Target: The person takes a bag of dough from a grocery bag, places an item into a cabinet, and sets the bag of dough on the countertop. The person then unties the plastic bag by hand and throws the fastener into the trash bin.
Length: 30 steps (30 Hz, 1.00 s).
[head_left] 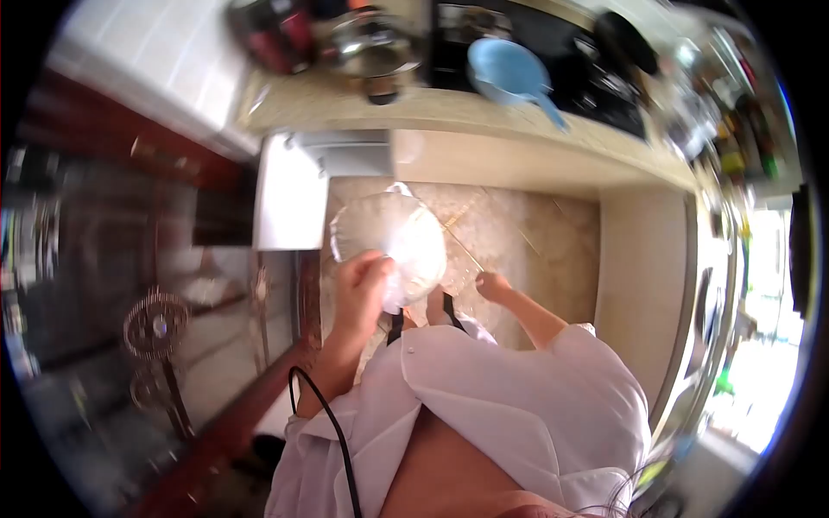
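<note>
My left hand (361,281) is closed on the near edge of a white, see-through plastic bag (380,226). The bag is spread out in a round shape low in front of me, with a loop sticking up at its far side. Glare hides its inside, and I cannot tell whether a bin stands under it. To the right, apart from the bag, my right hand (494,287) is closed in a loose fist. A thin pale line runs from near its fingers toward the bag; whether it is a stick or a floor joint I cannot tell.
A white cabinet door (289,194) stands open at the left. On the counter (337,110) ahead are a metal pot (373,53) and a stove with a light blue strainer-shaped pan (509,69). Dark red cabinets (155,164) line the left side. My feet are just below the bag.
</note>
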Each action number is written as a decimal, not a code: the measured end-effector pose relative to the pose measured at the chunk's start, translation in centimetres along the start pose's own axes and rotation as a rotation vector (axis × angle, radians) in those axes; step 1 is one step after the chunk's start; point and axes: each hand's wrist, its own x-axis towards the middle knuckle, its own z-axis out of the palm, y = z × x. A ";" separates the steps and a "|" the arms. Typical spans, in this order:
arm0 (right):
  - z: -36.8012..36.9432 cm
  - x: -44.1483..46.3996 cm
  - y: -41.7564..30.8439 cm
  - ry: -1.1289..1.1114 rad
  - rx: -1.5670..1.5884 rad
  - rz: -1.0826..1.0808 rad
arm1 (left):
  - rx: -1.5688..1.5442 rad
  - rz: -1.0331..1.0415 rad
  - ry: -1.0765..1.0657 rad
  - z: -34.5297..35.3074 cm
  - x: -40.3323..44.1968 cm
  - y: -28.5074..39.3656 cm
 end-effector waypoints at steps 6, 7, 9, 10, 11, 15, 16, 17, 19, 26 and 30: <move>-0.6 -12.4 1.6 0.210 0.268 -0.017 | 0.001 -0.043 -0.226 4.6 -3.1 1.4; -0.2 -14.3 2.4 0.248 0.301 0.015 | 0.015 -0.059 -0.199 5.9 -3.6 1.2; 0.9 -18.1 4.2 0.248 0.300 0.019 | 0.022 -0.058 -0.298 8.9 -5.2 1.0; 1.2 -20.1 4.8 0.260 0.330 0.047 | 0.035 -0.061 -0.340 10.3 -5.9 0.6; 1.9 -21.5 5.8 0.281 0.354 0.067 | 0.070 -0.076 -0.408 11.8 -6.2 0.2; 6.1 -25.7 12.3 0.287 0.455 0.178 | 0.175 -0.129 -0.562 19.4 -8.4 -2.6; 6.5 -27.1 13.9 0.299 0.455 0.163 | 0.192 -0.150 -0.584 21.7 -9.3 -3.3; 7.3 -28.0 15.7 0.375 0.504 0.170 | 0.219 -0.175 -0.636 23.9 -9.7 -4.2; 6.2 -30.7 18.5 0.310 0.492 0.238 | 0.223 -0.191 -0.682 28.4 -10.6 -6.7; 0.6 -39.4 31.4 0.620 0.636 0.379 | 0.264 -0.245 -0.849 44.7 -13.8 -12.8; -5.1 -42.3 35.4 0.804 0.903 0.453 | 0.247 -0.231 -0.939 54.3 -15.0 -15.5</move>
